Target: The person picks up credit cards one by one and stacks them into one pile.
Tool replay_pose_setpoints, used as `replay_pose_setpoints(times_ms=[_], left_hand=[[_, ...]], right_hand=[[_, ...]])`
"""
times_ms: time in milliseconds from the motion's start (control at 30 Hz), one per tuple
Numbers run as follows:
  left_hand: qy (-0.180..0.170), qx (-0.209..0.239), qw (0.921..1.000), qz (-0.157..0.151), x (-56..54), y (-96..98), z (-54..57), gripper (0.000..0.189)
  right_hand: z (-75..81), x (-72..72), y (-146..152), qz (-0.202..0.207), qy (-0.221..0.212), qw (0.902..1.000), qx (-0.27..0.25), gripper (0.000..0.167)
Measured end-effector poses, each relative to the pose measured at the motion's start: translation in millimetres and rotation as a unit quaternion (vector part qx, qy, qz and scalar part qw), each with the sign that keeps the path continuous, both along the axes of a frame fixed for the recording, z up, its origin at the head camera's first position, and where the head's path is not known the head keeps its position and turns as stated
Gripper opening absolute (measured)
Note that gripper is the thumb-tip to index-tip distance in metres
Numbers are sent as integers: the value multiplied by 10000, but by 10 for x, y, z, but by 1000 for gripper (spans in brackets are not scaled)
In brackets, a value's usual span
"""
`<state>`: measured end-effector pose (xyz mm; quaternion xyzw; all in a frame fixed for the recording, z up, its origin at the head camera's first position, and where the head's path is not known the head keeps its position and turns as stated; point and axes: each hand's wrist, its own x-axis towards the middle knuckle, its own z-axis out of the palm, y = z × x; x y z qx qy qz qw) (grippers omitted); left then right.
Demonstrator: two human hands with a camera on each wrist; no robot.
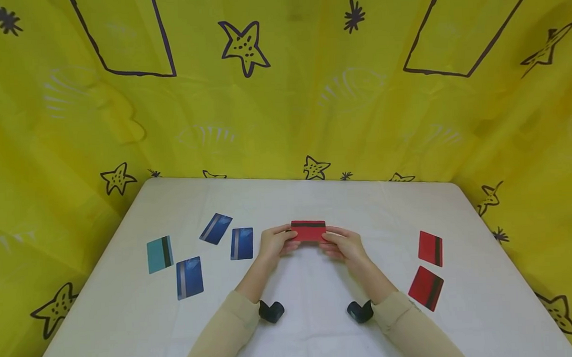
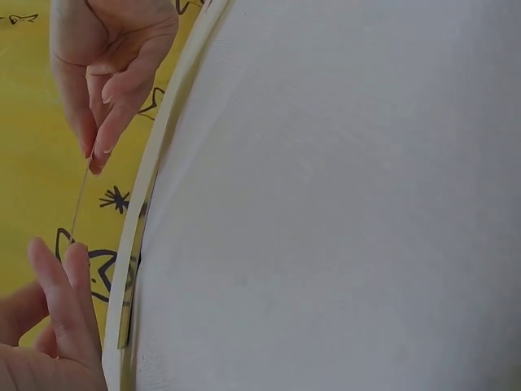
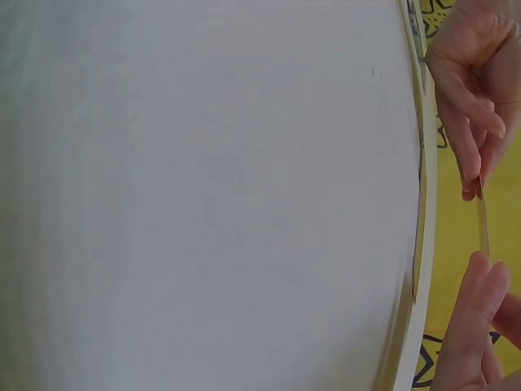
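A red card with a dark stripe (image 1: 309, 233) is held level above the white table, its stripe along the far edge. My left hand (image 1: 275, 243) pinches its left end between thumb and fingers. At the opposite end, my right hand (image 1: 343, 243) pinches the card in the same way. Both wrist views catch the card edge-on, as a thin line (image 2: 79, 204) between the two hands.
On the left of the white table (image 1: 310, 325) lie a teal card (image 1: 159, 255) and three blue cards (image 1: 189, 278). Two more red cards (image 1: 426, 288) lie on the right. A yellow patterned curtain (image 1: 283, 105) hangs behind the table.
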<state>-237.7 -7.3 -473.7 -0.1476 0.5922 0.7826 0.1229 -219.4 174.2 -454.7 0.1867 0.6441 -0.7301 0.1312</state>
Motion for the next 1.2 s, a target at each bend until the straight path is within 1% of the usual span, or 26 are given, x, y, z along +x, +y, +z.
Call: replay_pose_setpoints(times_ms=[200,333,567,767,933,1200], left_hand=[[63,-26,10000,-36,8,-48,-38,39],[54,-148,9998,-87,5,-80,-40,40],[44,-432,9990,-65,2,-130,-50,39],[115,-547,9984,-110,-6,-134,-64,39],[231,-863,9959,-167,-12,-124,-72,39],[430,-1476,9877,-287,-1,-128,-79,38]], right_hand=[[-41,-33,-37,5,-164,9999,11,44],[-59,-42,-66,67,-256,9995,183,42],[-72,-58,-104,352,-204,9978,518,42],[-84,-58,-109,424,-202,9969,633,42],[-100,-57,-110,497,-173,9965,652,44],[-108,-56,-119,495,-147,9955,801,46]])
